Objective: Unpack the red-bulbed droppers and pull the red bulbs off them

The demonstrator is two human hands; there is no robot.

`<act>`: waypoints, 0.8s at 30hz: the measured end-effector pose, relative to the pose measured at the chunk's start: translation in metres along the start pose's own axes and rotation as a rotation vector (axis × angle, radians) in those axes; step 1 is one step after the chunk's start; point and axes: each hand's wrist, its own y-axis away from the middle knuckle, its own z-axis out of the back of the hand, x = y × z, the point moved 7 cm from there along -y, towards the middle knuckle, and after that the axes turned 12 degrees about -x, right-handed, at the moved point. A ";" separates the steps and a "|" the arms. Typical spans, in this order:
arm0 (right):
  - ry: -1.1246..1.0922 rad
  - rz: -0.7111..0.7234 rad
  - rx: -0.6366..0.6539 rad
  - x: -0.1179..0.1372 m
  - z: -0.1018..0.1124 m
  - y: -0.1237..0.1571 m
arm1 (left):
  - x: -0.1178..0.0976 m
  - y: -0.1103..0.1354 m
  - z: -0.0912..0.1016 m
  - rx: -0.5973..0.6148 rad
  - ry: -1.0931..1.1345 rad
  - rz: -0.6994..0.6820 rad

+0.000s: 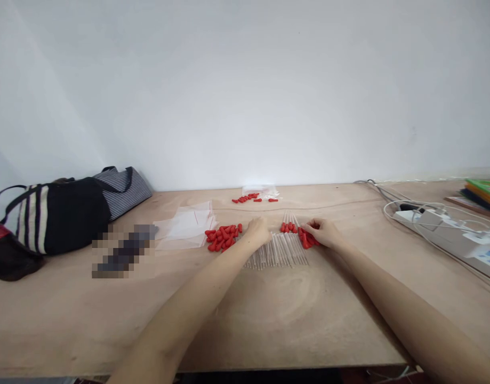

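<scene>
My right hand (321, 232) is closed, with its thumb and fingertips pinched at a small pile of red rubber bulbs (306, 241). My left hand (259, 231) is curled over the far end of a row of thin glass dropper tubes (279, 252); its fingertips are hidden, so what they hold does not show. Between the hands, several tubes fitted with red bulbs, droppers (288, 227), lie with their tips pointing to the wall. A larger heap of red bulbs (223, 237) lies left of my left hand.
Clear plastic bags (191, 226) lie left of the bulb heap. More red-bulbed droppers (247, 198) rest near the wall. A black bag with white stripes (69, 213) stands at left. A power strip (448, 229) with cables lies at right, near colourful folders (482, 192).
</scene>
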 end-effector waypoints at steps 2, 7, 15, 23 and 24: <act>-0.003 -0.005 -0.015 -0.002 0.002 -0.001 | -0.002 0.000 0.000 -0.011 -0.011 -0.029; 0.012 -0.068 -0.115 -0.019 0.015 -0.012 | -0.005 0.007 0.013 -0.109 0.010 -0.115; 0.067 -0.126 -0.119 -0.027 0.017 -0.025 | 0.025 0.077 0.046 -0.508 0.242 -0.526; 0.140 -0.149 0.011 -0.012 -0.006 -0.042 | 0.068 0.090 0.044 -0.621 0.340 -0.497; 0.152 -0.152 0.013 -0.011 -0.007 -0.043 | 0.069 0.088 0.043 -0.614 0.345 -0.487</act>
